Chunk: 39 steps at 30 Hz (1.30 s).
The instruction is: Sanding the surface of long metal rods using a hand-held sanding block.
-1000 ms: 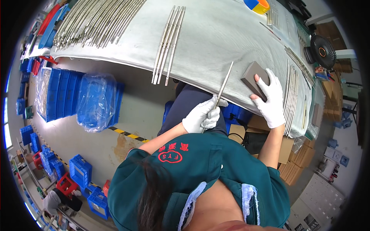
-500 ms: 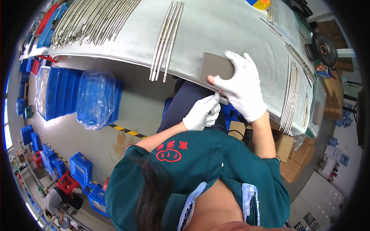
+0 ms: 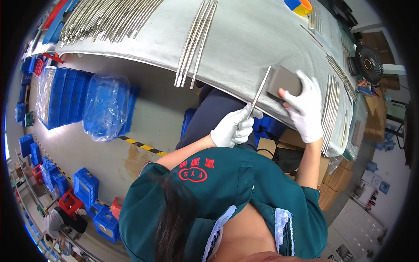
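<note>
My left hand (image 3: pixel 233 127), in a white glove, is closed around the lower end of a thin metal rod (image 3: pixel 261 88). The rod slants up and to the right over the table's near edge. Slightly blurred, my right hand (image 3: pixel 307 107) grips a grey-brown rectangular block (image 3: pixel 283 81) that looks like a sanding sponge. Bare fingertips poke out of this hand's white glove. The block is just right of the rod's upper part, and a narrow gap seems to part them.
On the grey-covered table (image 3: pixel 244 39) lie a few rods (image 3: pixel 196 43) left of my hands. A large row of rods (image 3: pixel 104 19) is farther left, another bundle (image 3: pixel 332 109) at right. Beyond are a tape roll (image 3: pixel 300 6) and a black fan (image 3: pixel 369 63). Blue crates (image 3: pixel 72 102) stand on the floor.
My right hand has moved right with the block, off the spot above my left hand. The rod now shows in full above my left hand, which stays nearly in place.
</note>
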### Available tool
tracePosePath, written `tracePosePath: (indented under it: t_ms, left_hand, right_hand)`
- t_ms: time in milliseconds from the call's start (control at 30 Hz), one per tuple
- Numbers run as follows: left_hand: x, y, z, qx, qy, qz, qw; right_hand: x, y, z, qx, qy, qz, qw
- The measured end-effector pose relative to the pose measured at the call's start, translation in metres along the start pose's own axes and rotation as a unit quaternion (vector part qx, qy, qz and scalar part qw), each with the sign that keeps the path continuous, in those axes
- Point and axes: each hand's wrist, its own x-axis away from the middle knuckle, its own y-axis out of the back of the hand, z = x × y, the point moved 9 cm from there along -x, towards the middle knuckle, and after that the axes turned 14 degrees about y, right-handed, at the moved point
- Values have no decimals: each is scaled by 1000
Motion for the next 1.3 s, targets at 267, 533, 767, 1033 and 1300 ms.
tracePosePath:
  t_ms: [267,533,767,1033,1300]
  left_hand:
    - [-4,-2,-2,-5,-19,12,1000]
    - [2,-6,-8,-71,-42,-60,995]
    - [3,-4,-7,-75,-37,-73,994]
    - [1,-5,-9,-97,-53,-96,989]
    - [2,0,-8,-122,-43,-140,982]
  right_hand:
    - [-30,-9,39,-28,39,-44,998]
    - [-8,-3,6,-25,10,-32,999]
    - [-32,-5,29,-38,55,-45,997]
    - [12,15,5,-4,-37,-48,998]
    - [-28,-3,34,-19,51,-57,997]
